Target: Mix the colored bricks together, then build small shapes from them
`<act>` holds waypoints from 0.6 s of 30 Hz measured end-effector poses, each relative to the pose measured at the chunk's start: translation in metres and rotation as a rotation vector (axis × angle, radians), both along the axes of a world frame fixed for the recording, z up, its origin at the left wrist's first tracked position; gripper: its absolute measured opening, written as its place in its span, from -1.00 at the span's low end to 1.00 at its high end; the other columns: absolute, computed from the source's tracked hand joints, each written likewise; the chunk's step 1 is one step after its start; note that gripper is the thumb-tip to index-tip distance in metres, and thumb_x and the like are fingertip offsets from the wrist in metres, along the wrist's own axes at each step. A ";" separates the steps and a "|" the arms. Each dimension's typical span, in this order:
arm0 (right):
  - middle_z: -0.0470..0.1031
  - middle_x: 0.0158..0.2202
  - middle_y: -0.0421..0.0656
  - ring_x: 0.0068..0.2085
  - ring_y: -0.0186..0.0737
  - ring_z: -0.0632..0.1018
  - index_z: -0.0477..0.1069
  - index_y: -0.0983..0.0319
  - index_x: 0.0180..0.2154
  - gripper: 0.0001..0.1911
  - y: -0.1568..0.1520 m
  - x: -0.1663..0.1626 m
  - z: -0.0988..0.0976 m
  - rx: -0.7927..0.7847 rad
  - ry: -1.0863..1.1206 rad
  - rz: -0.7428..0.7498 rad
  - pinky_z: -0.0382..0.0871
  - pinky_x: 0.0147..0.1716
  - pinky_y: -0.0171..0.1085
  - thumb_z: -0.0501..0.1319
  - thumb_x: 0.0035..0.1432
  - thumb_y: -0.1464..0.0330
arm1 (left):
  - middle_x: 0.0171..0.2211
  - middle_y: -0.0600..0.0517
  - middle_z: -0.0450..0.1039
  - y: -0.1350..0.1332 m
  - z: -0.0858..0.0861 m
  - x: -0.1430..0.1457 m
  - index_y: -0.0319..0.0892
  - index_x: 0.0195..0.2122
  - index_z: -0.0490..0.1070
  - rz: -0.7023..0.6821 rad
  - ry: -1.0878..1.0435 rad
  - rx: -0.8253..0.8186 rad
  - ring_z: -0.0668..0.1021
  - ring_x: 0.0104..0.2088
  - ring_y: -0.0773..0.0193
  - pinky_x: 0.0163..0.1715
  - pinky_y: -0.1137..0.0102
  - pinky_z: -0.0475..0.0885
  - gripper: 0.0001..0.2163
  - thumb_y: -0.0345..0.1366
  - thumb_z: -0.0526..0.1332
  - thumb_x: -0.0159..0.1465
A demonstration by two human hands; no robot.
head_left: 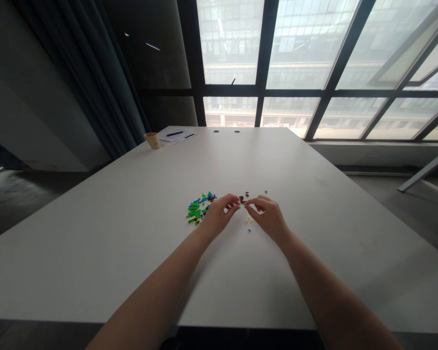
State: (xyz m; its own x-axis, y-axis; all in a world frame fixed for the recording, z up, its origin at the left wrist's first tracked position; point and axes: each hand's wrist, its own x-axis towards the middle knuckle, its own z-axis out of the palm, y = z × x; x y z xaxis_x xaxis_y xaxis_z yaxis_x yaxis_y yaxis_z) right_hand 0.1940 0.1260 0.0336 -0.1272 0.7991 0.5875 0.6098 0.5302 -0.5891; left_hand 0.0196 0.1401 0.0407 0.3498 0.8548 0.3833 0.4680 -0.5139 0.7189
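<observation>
Plastic bricks looked light, rigid, best pinched by their sides. Right of that pile, left hand and right hand each pinched a tiny piece together.

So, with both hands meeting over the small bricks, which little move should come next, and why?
Probably press the two pinched bits together. The left hand and right hand meet fingertip to fingertip just above the table, each seeming to pinch a tiny piece. The brick pile lies by the left hand for later.

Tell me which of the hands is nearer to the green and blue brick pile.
The left. The left hand sits right beside the brick pile, its knuckles about at the pile's edge. The right hand is farther off, on the other side of the left hand.
</observation>
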 end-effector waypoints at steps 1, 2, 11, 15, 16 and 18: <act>0.21 -0.60 -0.26 -0.53 -0.37 0.27 0.46 0.23 -0.41 -0.87 0.004 0.008 0.001 0.005 -0.001 -0.044 0.16 -0.48 -0.38 0.15 0.03 0.38 | -0.35 0.03 0.43 0.002 -0.002 -0.002 -0.14 -0.26 0.34 0.025 0.036 0.004 0.46 -0.37 0.32 -0.33 0.42 0.36 -0.86 -0.30 0.11 0.16; 0.21 -0.61 -0.26 -0.54 -0.36 0.27 0.46 0.24 -0.43 -0.87 0.008 0.018 0.001 0.011 0.004 -0.114 0.15 -0.49 -0.37 0.15 0.02 0.37 | -0.34 0.02 0.42 0.005 -0.004 -0.005 -0.15 -0.25 0.34 0.049 0.088 0.007 0.45 -0.36 0.31 -0.32 0.40 0.36 -0.86 -0.31 0.11 0.15; 0.41 -0.53 -0.14 -0.46 -0.26 0.40 0.52 0.25 -0.36 -0.76 0.052 0.077 -0.039 -0.385 -0.104 -0.591 0.18 -0.45 -0.34 0.16 -0.05 0.28 | -0.31 -0.06 0.38 0.017 -0.005 -0.031 -0.22 -0.34 0.45 0.052 0.688 -0.330 0.43 -0.28 0.22 -0.27 0.42 0.28 -0.81 -0.40 0.25 -0.04; 0.48 -0.41 -0.10 -0.36 -0.22 0.44 0.52 0.20 -0.40 -0.81 0.069 0.071 -0.047 -0.517 -0.184 -0.571 0.21 -0.38 -0.33 0.18 -0.07 0.31 | -0.36 -0.04 0.41 0.016 -0.005 -0.032 -0.24 -0.38 0.45 0.055 0.691 -0.362 0.43 -0.33 0.26 -0.33 0.47 0.25 -0.81 -0.53 0.16 -0.04; 0.48 -0.40 -0.09 -0.36 -0.21 0.45 0.52 0.20 -0.41 -0.83 0.073 0.070 -0.048 -0.527 -0.184 -0.573 0.22 -0.37 -0.33 0.19 -0.09 0.32 | -0.38 -0.04 0.42 0.016 -0.006 -0.033 -0.24 -0.41 0.45 0.070 0.687 -0.361 0.43 -0.35 0.27 -0.34 0.47 0.24 -0.80 -0.55 0.13 -0.04; 0.48 -0.41 -0.08 -0.36 -0.20 0.45 0.52 0.21 -0.44 -0.85 0.079 0.071 -0.049 -0.540 -0.179 -0.581 0.23 -0.36 -0.31 0.21 -0.11 0.33 | -0.41 -0.04 0.42 0.017 -0.008 -0.034 -0.24 -0.45 0.44 0.103 0.679 -0.360 0.43 -0.39 0.28 -0.39 0.48 0.23 -0.79 -0.58 0.09 -0.06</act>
State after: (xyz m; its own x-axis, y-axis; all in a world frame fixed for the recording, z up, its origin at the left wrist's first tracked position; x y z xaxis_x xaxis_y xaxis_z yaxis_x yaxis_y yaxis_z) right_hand 0.2651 0.2048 -0.0154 0.3396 0.9338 0.1124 0.8092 -0.2292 -0.5410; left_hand -0.0141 0.1566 0.0327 0.3204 0.9271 -0.1943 0.8988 -0.2328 0.3714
